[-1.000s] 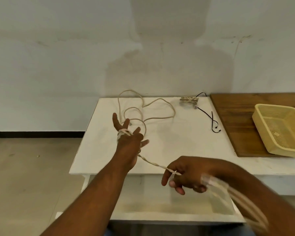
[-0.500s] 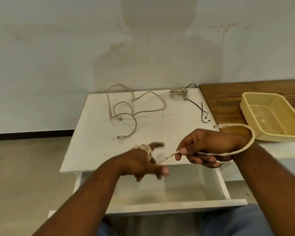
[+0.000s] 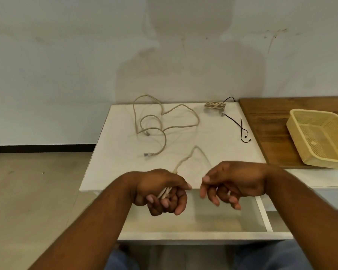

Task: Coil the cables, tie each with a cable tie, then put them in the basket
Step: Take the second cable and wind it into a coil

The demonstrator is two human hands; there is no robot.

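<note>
Thin beige cord [image 3: 184,160] looped in left hand [image 3: 160,189]

Three beige cables show: one long loose beige cable [image 3: 165,121] sprawled toward the back left of the white table [image 3: 213,151], one small coiled beige bundle [image 3: 215,105] near its back right corner, and one blurred beige cable [image 3: 183,160] at the front edge. One thin black cord [image 3: 240,126] lies along the right edge. One yellow perforated plastic basket [image 3: 320,137] sits on one brown wooden board [image 3: 269,121]. Two hands, one open white drawer [image 3: 193,235].
</note>
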